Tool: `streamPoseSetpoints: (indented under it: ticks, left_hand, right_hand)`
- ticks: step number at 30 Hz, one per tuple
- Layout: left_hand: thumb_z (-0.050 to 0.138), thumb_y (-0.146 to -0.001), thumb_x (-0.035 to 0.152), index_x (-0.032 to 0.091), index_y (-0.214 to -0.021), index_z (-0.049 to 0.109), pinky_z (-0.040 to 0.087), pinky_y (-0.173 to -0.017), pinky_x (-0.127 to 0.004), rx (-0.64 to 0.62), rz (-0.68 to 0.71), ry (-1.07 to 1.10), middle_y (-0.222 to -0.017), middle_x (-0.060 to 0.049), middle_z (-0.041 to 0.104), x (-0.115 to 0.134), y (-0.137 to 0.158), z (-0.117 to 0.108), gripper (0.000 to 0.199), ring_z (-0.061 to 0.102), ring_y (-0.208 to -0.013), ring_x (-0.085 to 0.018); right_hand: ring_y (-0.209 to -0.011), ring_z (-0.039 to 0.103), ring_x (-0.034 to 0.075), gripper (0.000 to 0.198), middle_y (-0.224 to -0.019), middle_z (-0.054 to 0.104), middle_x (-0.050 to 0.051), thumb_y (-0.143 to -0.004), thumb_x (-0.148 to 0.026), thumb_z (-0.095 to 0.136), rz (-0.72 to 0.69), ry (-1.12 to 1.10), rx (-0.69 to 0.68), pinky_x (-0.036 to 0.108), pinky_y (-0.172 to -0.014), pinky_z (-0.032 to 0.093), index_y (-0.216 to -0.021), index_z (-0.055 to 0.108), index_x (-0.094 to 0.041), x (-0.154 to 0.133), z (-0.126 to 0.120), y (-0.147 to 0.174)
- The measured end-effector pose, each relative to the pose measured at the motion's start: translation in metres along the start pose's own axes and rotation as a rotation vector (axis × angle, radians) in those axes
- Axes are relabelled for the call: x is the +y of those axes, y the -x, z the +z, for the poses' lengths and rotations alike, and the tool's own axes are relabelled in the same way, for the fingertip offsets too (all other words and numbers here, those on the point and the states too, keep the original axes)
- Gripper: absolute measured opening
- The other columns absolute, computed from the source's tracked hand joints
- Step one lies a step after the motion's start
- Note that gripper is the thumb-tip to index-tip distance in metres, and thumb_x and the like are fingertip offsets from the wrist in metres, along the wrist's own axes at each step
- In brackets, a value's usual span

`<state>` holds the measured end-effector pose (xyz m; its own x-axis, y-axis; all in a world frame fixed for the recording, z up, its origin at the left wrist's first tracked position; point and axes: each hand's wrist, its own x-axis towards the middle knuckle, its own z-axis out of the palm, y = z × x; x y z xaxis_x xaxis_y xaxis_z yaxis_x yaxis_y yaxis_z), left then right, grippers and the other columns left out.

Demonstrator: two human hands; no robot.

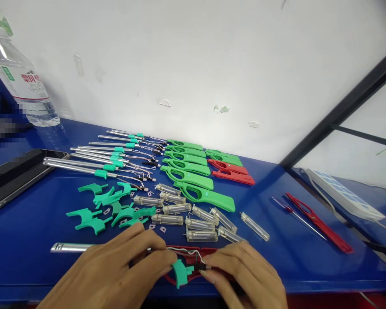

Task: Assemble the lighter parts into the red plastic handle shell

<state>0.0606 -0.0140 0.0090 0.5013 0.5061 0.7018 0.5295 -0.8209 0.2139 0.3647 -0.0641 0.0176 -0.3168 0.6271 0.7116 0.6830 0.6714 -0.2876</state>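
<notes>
My left hand (122,270) and my right hand (247,274) meet at the near edge of the blue table (28,223). Between them lies a red lighter half-shell (193,255) with a metal tube (70,247) sticking out to the left. My left fingers pinch a teal trigger piece (181,273) at the shell. My right fingertips hold a small black part (200,267) with red and white wires (188,251) running from it. Both hands rest on the shell.
Behind the hands lie clear gas cartridges (199,223), loose teal triggers (109,206), metal tubes with wires (99,165), green shells (193,180) and red shells (233,174). A screwdriver (296,214) and another red shell (318,223) lie right. Water bottle (19,81) and a dark tablet (16,176) at left.
</notes>
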Motion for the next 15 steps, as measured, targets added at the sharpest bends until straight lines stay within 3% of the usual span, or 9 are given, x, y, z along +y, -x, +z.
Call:
streamPoseSetpoints:
  ticks: [5,9,12,15]
  left_hand:
    - [0.055,-0.105,-0.003,0.04,-0.126,0.082,0.063,-0.095,-0.017,-0.064,-0.031,0.164,-0.112,0.013,0.09,-0.001,-0.004,0.006,0.055,0.082,-0.097,-0.011]
    - [0.076,-0.12,0.028,0.035,-0.13,0.089,0.073,-0.1,-0.027,-0.136,-0.03,-0.006,-0.112,-0.001,0.09,0.004,-0.008,0.011,0.018,0.086,-0.107,-0.022]
    - [0.081,-0.121,0.051,0.035,-0.138,0.091,0.076,-0.108,-0.033,-0.142,-0.007,-0.074,-0.118,-0.004,0.091,0.007,-0.018,0.011,0.025,0.086,-0.115,-0.026]
    - [0.079,-0.123,0.055,0.036,-0.142,0.091,0.076,-0.113,-0.034,-0.129,0.007,-0.07,-0.123,-0.005,0.092,0.005,-0.017,0.008,0.03,0.087,-0.119,-0.026]
  right_hand:
    - [-0.075,0.091,0.015,0.005,-0.101,0.096,-0.007,-0.128,-0.026,0.084,0.005,0.001,0.005,0.025,-0.075,0.074,-0.128,0.084,-0.031,0.0,0.0,0.003]
    - [-0.075,0.091,0.016,0.004,-0.1,0.096,-0.008,-0.13,-0.03,0.082,0.03,0.002,0.022,0.026,-0.074,0.075,-0.127,0.084,-0.033,0.001,0.003,0.006]
    - [-0.075,0.092,0.016,0.005,-0.101,0.097,-0.007,-0.13,-0.029,0.082,0.012,0.005,0.004,0.026,-0.074,0.075,-0.127,0.083,-0.032,0.002,0.003,0.006]
    - [-0.075,0.092,0.016,0.004,-0.101,0.097,-0.007,-0.131,-0.029,0.081,0.001,0.011,-0.005,0.027,-0.074,0.075,-0.128,0.083,-0.032,0.003,0.002,0.005]
